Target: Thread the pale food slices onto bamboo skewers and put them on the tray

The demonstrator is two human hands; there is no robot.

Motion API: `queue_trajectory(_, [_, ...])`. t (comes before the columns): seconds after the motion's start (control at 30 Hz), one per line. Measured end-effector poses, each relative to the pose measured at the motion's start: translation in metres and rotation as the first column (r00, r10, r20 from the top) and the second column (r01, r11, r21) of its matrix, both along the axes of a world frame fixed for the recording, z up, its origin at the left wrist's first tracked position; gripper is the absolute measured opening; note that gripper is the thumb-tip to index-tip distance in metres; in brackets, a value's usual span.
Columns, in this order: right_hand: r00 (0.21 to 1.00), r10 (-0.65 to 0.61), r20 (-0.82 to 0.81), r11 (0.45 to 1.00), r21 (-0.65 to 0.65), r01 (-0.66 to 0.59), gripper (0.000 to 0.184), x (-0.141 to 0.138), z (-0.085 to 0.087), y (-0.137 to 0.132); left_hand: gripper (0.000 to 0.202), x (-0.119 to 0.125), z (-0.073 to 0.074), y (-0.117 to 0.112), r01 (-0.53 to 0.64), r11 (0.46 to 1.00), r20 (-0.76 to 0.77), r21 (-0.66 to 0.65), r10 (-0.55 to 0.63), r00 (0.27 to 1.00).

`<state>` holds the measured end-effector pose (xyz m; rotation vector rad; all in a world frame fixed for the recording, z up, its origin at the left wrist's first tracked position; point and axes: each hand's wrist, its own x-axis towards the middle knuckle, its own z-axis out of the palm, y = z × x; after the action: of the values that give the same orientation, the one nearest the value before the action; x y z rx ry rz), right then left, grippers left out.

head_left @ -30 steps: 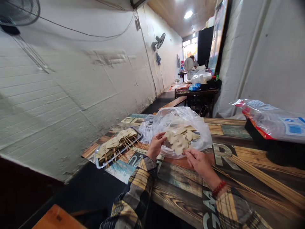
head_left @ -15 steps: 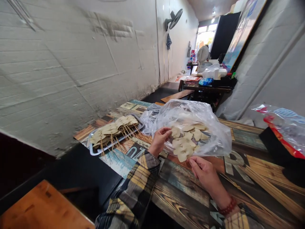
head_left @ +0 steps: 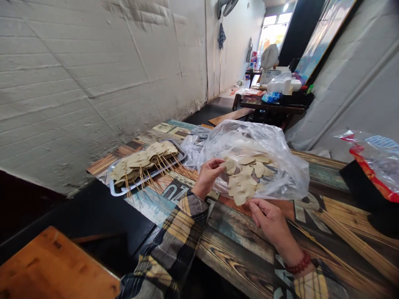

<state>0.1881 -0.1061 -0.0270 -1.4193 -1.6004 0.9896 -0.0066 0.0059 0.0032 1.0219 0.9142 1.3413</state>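
L hand [head_left: 208, 176] fingers pinch a flat beige slice [head_left: 227, 165] from the loose pile [head_left: 246, 185] in the clear plastic bag [head_left: 280, 153] on the tabletop [head_left: 237, 245]. R hand [head_left: 268, 218] fingers are closed at the pile's near edge; can't tell on what. The metal tray [head_left: 116, 192] is heaped w/ skewered slices [head_left: 140, 160]; many loose ones + bare bamboo sticks [head_left: 358, 245] are left.

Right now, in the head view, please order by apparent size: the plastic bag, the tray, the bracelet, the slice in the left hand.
1. Bag
2. Tray
3. Bracelet and slice: they look alike, so I do not rank them.

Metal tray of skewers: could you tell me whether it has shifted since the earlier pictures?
No. The metal tray keeps its place against the table lettering; only the view shifted.
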Motion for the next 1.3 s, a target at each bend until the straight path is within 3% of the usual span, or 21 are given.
queue_trajectory(0.53, [0.999,-0.013,0.036,0.998,0.064,0.011,0.039,-0.0002,0.0018,0.0029,0.023,0.0025,-0.0074,0.0031,-0.055,0.991,-0.182,0.122,0.077,0.98])
queue_trajectory(0.87, [0.999,-0.013,0.05,0.998,0.059,0.01,0.036,-0.0006,0.0038,0.0043,0.02,0.0049,-0.008,0.0031,-0.018,0.991,-0.227,0.129,0.047,0.973])
queue_trajectory(1.3, [0.997,-0.003,0.078,0.995,0.096,-0.004,0.04,0.0004,0.0025,0.0025,0.028,0.0001,-0.0048,0.0004,0.014,1.0,-0.026,-0.019,-0.014,1.0])
